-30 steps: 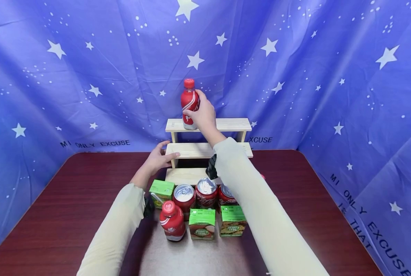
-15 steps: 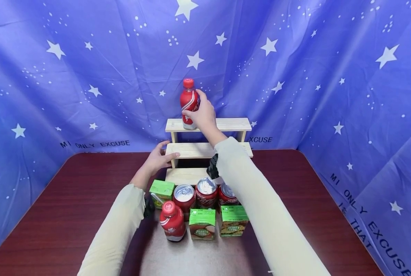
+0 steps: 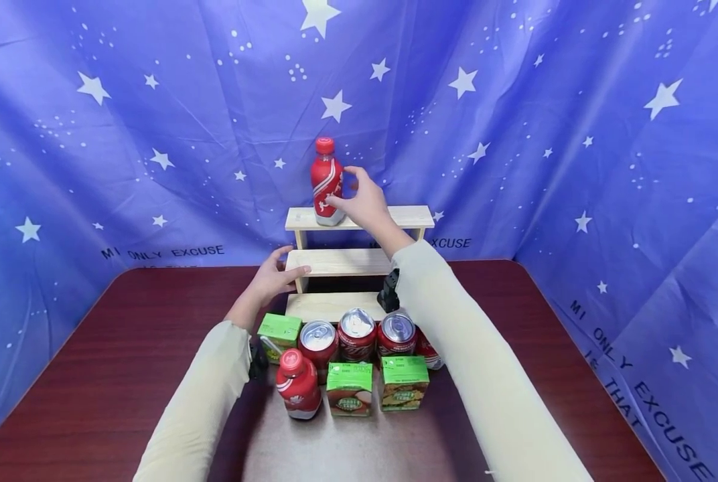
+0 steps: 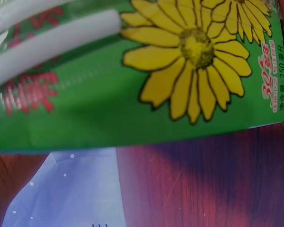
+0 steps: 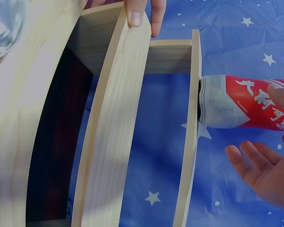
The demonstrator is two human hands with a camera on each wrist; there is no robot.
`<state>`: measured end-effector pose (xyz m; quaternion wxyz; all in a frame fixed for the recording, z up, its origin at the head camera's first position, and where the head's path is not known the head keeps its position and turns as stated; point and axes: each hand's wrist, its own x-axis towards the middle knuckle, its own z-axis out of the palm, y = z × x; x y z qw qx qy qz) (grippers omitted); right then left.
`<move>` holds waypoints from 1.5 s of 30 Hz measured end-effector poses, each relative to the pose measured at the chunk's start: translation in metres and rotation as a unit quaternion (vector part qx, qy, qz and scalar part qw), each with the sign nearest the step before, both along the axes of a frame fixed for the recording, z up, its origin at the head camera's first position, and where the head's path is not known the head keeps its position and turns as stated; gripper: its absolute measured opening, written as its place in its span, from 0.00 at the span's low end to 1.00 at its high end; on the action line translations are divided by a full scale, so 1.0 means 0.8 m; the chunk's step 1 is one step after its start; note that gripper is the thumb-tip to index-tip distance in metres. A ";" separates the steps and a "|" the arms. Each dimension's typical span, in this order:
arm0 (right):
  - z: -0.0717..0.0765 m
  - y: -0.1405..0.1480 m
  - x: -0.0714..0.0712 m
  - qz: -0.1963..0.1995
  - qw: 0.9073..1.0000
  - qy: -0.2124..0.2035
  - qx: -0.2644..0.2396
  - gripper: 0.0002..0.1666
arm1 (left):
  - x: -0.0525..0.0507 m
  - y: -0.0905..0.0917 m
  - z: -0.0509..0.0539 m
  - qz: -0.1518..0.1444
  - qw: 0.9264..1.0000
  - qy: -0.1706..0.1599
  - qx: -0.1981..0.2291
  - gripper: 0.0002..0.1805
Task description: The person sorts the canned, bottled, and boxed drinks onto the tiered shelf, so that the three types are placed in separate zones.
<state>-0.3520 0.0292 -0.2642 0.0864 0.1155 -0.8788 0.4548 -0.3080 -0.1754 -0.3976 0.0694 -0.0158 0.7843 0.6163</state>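
Noted left hand (image 3: 271,278) at far left, gripping the left end of the wooden rack's (image 3: 319,306) middle shelf (image 3: 347,262), thumb lying on top. Below it, logged a green straw box (image 3: 279,329); nearer the camera, a front bottle (image 3: 299,391) upright on the table (image 3: 341,452). Just behind and right of that, a first can (image 3: 318,338). Above, found the red bottle (image 3: 325,175) upright on the top shelf (image 3: 389,216), near its left end. Continuing right: middle box (image 3: 349,395) in front of a second can (image 3: 357,328). Over these, recorded right hand (image 3: 368,199) spread wide beside the red bottle, thumb overlapping it, contact uncertain; remaining fingers apart from it in the right wrist view. Lower right, listed third can (image 3: 397,331) behind right box (image 3: 404,385), then a red container (image 3: 429,353) partly hidden by the sleeve (image 3: 482,355).
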 end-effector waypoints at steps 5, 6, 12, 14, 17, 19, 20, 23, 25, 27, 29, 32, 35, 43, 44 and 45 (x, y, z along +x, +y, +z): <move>-0.001 0.011 0.005 0.012 1.000 -0.002 0.008 0.41 | -0.001 -0.002 -0.002 0.006 1.000 -0.004 -0.005 0.44; -0.001 0.014 0.006 0.013 1.000 -0.004 0.012 0.41 | -0.001 -0.002 -0.002 0.006 1.000 -0.005 -0.007 0.44; -0.001 0.028 0.019 0.027 0.999 -0.004 0.033 0.39 | 0.000 -0.003 -0.002 0.006 1.000 -0.006 -0.008 0.44; -0.001 0.033 0.024 0.031 0.999 -0.002 0.037 0.39 | 0.000 -0.003 -0.004 0.004 1.000 -0.004 -0.008 0.45; -0.001 0.040 0.031 0.038 0.998 -0.002 0.046 0.39 | -0.001 -0.004 -0.004 0.002 1.000 -0.001 -0.012 0.45; -0.002 0.045 0.035 0.042 0.998 -0.006 0.052 0.39 | 0.000 -0.005 -0.005 0.002 1.000 -0.001 -0.014 0.45; -0.002 0.048 0.037 0.043 0.997 -0.008 0.056 0.39 | 0.000 -0.005 -0.004 0.003 1.000 -0.001 -0.015 0.45; -0.003 0.057 0.045 0.046 0.997 -0.011 0.066 0.39 | 0.001 -0.004 -0.003 0.002 1.000 -0.003 -0.015 0.44; -0.003 0.064 0.050 0.051 0.996 -0.008 0.072 0.38 | 0.001 -0.004 -0.002 0.003 1.000 -0.003 -0.015 0.45; -0.002 0.070 0.057 0.058 0.995 -0.006 0.076 0.38 | 0.002 -0.003 -0.001 0.003 1.000 -0.003 -0.014 0.45; -0.002 0.075 0.064 0.066 0.995 -0.008 0.076 0.38 | 0.002 -0.003 -0.001 0.003 1.000 -0.002 -0.016 0.45; -0.002 0.084 0.074 0.075 0.994 -0.012 0.082 0.39 | 0.002 -0.002 -0.001 0.001 1.000 -0.002 -0.018 0.44; -0.005 0.092 0.083 0.080 0.992 -0.006 0.093 0.38 | 0.003 -0.002 0.001 0.000 1.000 0.002 -0.023 0.44; -0.012 0.112 0.106 0.076 0.991 -0.016 0.108 0.37 | 0.001 -0.001 -0.001 -0.005 1.000 0.008 -0.027 0.43; -0.013 0.115 0.108 0.076 0.991 -0.018 0.108 0.37 | 0.001 -0.001 -0.001 -0.004 1.000 0.006 -0.026 0.43; -0.013 0.117 0.111 0.077 0.991 -0.020 0.108 0.36 | 0.000 -0.001 -0.001 -0.005 1.000 0.006 -0.027 0.43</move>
